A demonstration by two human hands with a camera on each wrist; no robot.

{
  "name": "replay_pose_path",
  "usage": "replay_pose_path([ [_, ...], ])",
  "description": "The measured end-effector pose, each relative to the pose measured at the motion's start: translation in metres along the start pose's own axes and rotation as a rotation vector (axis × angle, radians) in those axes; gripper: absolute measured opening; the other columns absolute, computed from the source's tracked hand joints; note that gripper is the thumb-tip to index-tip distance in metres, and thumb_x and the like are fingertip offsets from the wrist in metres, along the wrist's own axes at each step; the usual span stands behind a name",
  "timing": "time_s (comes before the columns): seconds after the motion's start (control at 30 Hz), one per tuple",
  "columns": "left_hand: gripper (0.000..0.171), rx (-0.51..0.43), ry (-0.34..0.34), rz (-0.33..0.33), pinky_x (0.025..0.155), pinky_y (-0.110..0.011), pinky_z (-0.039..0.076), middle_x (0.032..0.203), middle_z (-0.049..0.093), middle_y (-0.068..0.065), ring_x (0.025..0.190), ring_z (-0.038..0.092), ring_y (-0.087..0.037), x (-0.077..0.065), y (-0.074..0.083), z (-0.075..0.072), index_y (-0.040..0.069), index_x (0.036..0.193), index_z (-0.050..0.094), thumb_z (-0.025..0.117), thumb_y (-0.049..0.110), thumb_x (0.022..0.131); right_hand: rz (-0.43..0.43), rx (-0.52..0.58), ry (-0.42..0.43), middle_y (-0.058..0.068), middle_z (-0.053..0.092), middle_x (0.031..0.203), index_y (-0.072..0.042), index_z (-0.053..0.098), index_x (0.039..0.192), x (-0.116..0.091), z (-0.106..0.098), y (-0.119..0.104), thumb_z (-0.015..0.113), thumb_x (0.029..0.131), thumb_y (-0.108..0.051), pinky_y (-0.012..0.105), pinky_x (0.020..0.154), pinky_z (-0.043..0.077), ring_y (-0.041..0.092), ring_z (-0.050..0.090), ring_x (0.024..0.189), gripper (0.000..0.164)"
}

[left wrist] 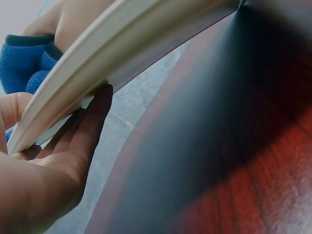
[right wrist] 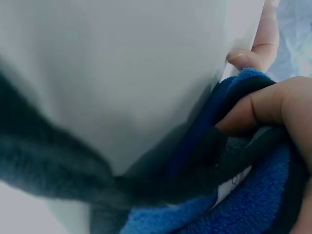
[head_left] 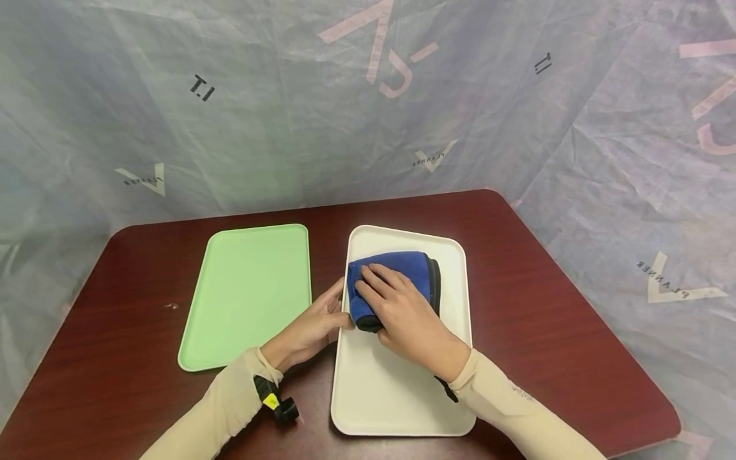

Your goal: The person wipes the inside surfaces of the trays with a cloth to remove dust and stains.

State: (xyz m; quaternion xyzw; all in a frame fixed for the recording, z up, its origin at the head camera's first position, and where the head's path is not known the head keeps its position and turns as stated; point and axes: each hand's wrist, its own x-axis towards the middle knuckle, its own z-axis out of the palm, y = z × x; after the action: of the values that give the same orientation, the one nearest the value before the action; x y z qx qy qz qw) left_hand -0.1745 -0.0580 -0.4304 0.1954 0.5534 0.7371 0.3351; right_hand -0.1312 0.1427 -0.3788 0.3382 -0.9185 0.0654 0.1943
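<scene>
In the head view a white tray [head_left: 397,390] stands lengthwise, its left edge raised off the table in the left wrist view. My left hand [head_left: 313,326] grips that edge, thumb on the rim and fingers [left wrist: 92,122] underneath. A folded blue cloth [head_left: 411,268] with black edging lies against the tray's upper left part. My right hand [head_left: 405,313] holds the cloth from above, its fingers spread over it near the left rim. Up close in the right wrist view, the thumb tucks under a fold of the fuzzy cloth [right wrist: 263,195], where a small white label [right wrist: 231,185] shows.
A light green tray [head_left: 247,294] lies on the dark red table [head_left: 535,332], left of the white one. A grey printed sheet [head_left: 276,115] hangs behind the table and along its right side. A black wrist camera [head_left: 284,409] juts from the left sleeve.
</scene>
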Motion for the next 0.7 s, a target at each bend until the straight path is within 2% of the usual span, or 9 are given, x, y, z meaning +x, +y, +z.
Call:
replay_pose_path([
  [0.13, 0.091, 0.015, 0.002, 0.000, 0.088, -0.040, 0.055, 0.146, 0.048, -0.010, 0.109, 0.062, -0.023, 0.0001, 0.0014, 0.0002, 0.037, 0.157, 0.021, 0.050, -0.009, 0.085, 0.008, -0.010, -0.004, 0.018, 0.052, 0.144, -0.001, 0.060, 0.133, -0.0008, 0.0004, -0.0020, 0.069, 0.066, 0.003, 0.048, 0.112, 0.037, 0.033, 0.042, 0.138, 0.068],
  [0.33, 0.084, 0.025, 0.011, 0.011, 0.085, -0.042, 0.056, 0.138, 0.055, -0.012, 0.103, 0.065, -0.023, 0.0008, 0.0033, -0.0020, 0.036, 0.156, 0.025, 0.054, -0.006, 0.089, -0.025, -0.019, -0.031, 0.018, 0.052, 0.145, -0.001, 0.060, 0.134, -0.0062, 0.0001, -0.0075, 0.075, 0.063, 0.000, 0.049, 0.110, 0.039, 0.033, 0.042, 0.139, 0.072],
  [0.53, 0.081, 0.029, 0.021, 0.007, 0.085, -0.041, 0.056, 0.141, 0.053, -0.010, 0.101, 0.065, -0.021, 0.0010, 0.0026, -0.0041, 0.036, 0.155, 0.026, 0.055, -0.004, 0.091, -0.017, -0.038, -0.027, 0.017, 0.052, 0.145, -0.003, 0.060, 0.134, -0.0068, 0.0006, -0.0096, 0.073, 0.063, 0.000, 0.048, 0.110, 0.039, 0.032, 0.042, 0.139, 0.072],
  [0.7, 0.086, 0.032, 0.027, 0.008, 0.086, -0.043, 0.056, 0.141, 0.053, -0.012, 0.104, 0.065, -0.024, 0.0009, 0.0019, -0.0038, 0.037, 0.155, 0.026, 0.051, -0.009, 0.086, 0.026, -0.035, -0.015, 0.017, 0.053, 0.144, -0.003, 0.061, 0.133, -0.0077, 0.0004, -0.0086, 0.071, 0.064, -0.001, 0.048, 0.108, 0.041, 0.031, 0.044, 0.137, 0.070],
])
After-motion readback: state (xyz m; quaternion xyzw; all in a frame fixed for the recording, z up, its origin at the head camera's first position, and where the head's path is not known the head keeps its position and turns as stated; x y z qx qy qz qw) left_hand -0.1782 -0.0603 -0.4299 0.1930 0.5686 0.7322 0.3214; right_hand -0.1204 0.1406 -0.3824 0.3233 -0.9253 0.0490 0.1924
